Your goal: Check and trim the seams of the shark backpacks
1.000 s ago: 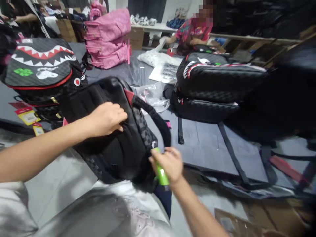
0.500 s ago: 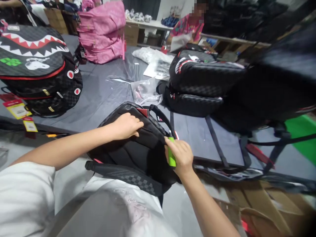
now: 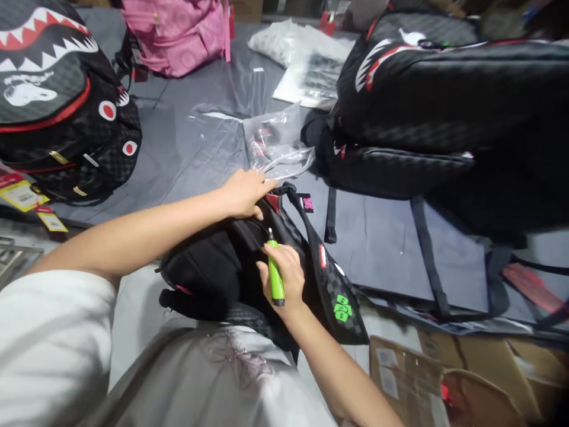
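A black backpack (image 3: 200, 267) leans against my body at the table's edge, its checkered front flap (image 3: 341, 290) with green patches folded out to the right. My left hand (image 3: 249, 193) is closed on its top edge, beside a red tab (image 3: 274, 203). My right hand (image 3: 287, 273) grips a lime-green pen-shaped tool (image 3: 275, 279) with a pale tip and dark end, held over the bag's dark opening. The tool's exact kind is unclear. Just beyond my left hand lies a clear plastic bag (image 3: 282, 139) with something small and dark inside.
Shark-mouth backpacks stand at left (image 3: 66, 118) and right (image 3: 409, 101) on the grey-covered table (image 3: 178, 148). A pink backpack (image 3: 178, 35) and white plastic packages (image 3: 306, 59) are farther back. Straps (image 3: 429, 255) hang over the front edge. Cardboard boxes (image 3: 404, 379) sit below right.
The backpack has been opened, with its front flap swung right. My left hand has moved up and right; my right hand has shifted left with the green tool. The view has tipped downward.
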A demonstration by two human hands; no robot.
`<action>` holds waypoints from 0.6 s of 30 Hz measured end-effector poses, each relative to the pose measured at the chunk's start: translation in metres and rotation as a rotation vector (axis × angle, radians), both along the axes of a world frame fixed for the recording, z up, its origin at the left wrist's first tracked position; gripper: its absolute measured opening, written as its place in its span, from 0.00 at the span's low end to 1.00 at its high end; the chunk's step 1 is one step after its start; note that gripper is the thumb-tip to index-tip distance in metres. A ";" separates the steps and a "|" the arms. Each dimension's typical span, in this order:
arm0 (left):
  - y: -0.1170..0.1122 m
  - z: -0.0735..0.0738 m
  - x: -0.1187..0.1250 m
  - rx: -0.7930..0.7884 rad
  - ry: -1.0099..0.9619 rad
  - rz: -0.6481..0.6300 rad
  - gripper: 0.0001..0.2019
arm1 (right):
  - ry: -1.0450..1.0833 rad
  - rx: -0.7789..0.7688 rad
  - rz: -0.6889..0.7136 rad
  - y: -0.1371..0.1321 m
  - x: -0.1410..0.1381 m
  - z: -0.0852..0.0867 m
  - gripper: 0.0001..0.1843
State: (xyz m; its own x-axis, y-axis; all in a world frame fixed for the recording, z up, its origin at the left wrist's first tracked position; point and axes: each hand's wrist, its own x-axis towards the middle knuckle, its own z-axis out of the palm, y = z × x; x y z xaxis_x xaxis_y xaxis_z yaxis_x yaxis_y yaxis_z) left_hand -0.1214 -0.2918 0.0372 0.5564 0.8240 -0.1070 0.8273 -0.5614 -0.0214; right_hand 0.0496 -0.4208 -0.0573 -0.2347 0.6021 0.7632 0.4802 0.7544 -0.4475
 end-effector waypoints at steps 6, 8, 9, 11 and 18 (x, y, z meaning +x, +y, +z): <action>-0.002 -0.014 0.003 0.116 -0.017 -0.212 0.59 | 0.052 -0.119 0.025 0.016 0.018 0.000 0.22; -0.007 -0.014 0.005 0.118 0.028 -0.196 0.65 | 0.102 -0.186 0.046 0.020 0.021 0.005 0.22; -0.008 -0.015 0.007 0.107 0.060 -0.181 0.66 | 0.111 -0.216 0.052 0.021 0.022 0.006 0.22; -0.008 -0.017 0.011 0.083 0.110 -0.139 0.66 | 0.116 -0.294 0.059 0.023 0.023 0.008 0.23; -0.007 -0.023 0.013 0.092 0.107 -0.096 0.58 | -0.007 -0.474 -0.080 0.034 0.034 0.019 0.13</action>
State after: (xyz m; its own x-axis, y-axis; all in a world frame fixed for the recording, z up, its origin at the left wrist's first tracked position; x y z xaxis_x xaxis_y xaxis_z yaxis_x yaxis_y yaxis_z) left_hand -0.1080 -0.2992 0.0144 0.6222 0.7769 -0.0968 0.7603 -0.6291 -0.1616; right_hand 0.0837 -0.3867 -0.0379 -0.1778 0.8998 0.3985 0.5327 0.4285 -0.7298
